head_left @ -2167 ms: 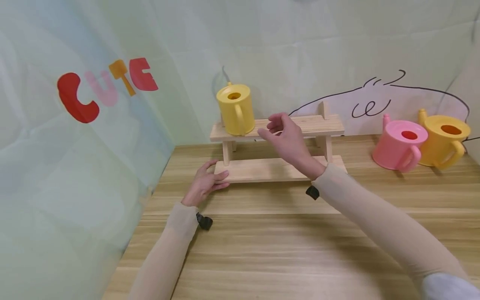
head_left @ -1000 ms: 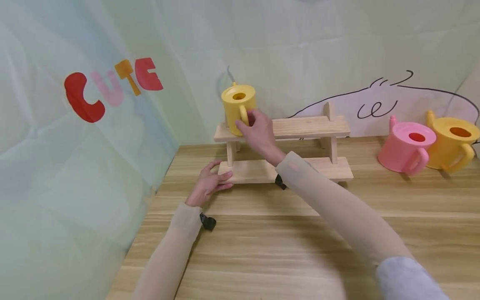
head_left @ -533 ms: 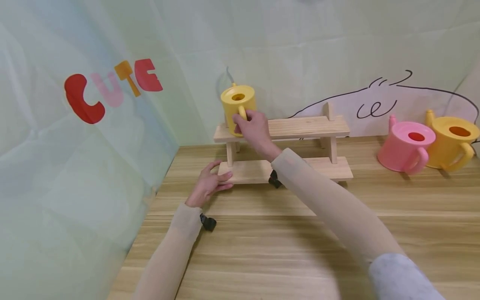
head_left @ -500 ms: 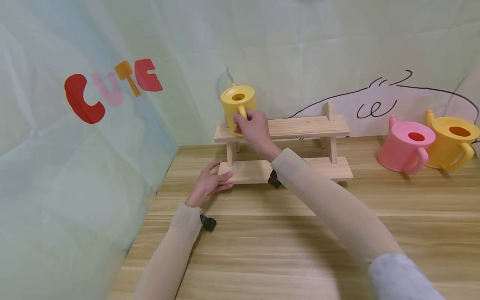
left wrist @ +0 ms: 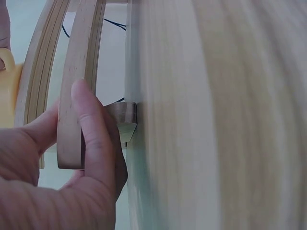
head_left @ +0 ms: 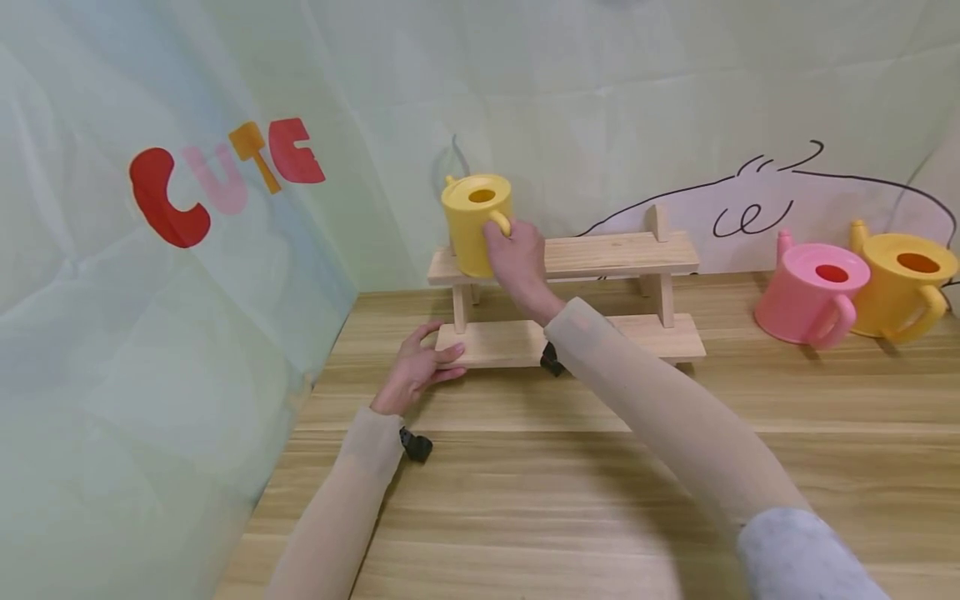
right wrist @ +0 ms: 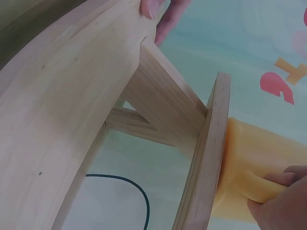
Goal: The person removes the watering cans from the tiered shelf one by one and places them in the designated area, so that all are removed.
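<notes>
A yellow watering can (head_left: 468, 233) stands upright at the left end of the upper shelf of a two-tier wooden rack (head_left: 615, 254). My right hand (head_left: 517, 258) grips its handle; in the right wrist view the fingers wrap the handle (right wrist: 261, 188), and the can's base meets the shelf board. The left hand (head_left: 412, 364) holds the left end of the rack's lower board (head_left: 498, 343). Seen from the left wrist, thumb and fingers (left wrist: 91, 124) pinch that board from both faces.
To the right on the wood-grain table (head_left: 525, 500) stand a pink watering can (head_left: 798, 296) and an orange-yellow watering can (head_left: 888, 283), side by side. A backdrop cloth (head_left: 600, 125) hangs behind the rack, with coloured letters (head_left: 168, 200) on its left part.
My right hand has moved left onto the yellow can and taken its handle. The can has turned: its spout now points further left, its handle further right. The left hand keeps its hold.
</notes>
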Tool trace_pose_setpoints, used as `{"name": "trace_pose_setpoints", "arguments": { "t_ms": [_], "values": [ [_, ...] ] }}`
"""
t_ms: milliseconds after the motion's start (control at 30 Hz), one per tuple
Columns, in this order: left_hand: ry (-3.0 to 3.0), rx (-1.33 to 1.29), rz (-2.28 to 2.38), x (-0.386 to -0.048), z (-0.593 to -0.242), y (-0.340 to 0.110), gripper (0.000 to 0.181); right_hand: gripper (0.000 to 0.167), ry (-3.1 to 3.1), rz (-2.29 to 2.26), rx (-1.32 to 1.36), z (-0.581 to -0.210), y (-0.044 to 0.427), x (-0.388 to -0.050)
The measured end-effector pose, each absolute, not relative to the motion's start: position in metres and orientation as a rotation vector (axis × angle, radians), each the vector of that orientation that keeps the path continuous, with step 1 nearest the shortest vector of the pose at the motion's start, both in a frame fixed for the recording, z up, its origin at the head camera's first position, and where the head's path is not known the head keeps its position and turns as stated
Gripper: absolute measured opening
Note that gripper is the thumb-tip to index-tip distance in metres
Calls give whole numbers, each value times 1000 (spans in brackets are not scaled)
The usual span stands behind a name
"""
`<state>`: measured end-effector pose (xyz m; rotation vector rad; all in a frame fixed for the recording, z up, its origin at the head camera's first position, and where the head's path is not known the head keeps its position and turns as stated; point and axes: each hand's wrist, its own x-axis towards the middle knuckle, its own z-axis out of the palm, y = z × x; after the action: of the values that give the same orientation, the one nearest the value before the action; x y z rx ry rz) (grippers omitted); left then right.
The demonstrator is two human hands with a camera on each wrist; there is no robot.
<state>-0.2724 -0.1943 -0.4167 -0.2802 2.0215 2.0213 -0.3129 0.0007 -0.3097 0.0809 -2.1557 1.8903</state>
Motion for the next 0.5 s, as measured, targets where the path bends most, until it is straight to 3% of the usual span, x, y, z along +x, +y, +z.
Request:
{"name": "trace_pose_setpoints", "arguments": {
  "t_ms": [500],
  "values": [
    [2013,-281,2024,-271,-416,-194,77,36,-2107,1844,118,-312,16,-304]
  ]
}}
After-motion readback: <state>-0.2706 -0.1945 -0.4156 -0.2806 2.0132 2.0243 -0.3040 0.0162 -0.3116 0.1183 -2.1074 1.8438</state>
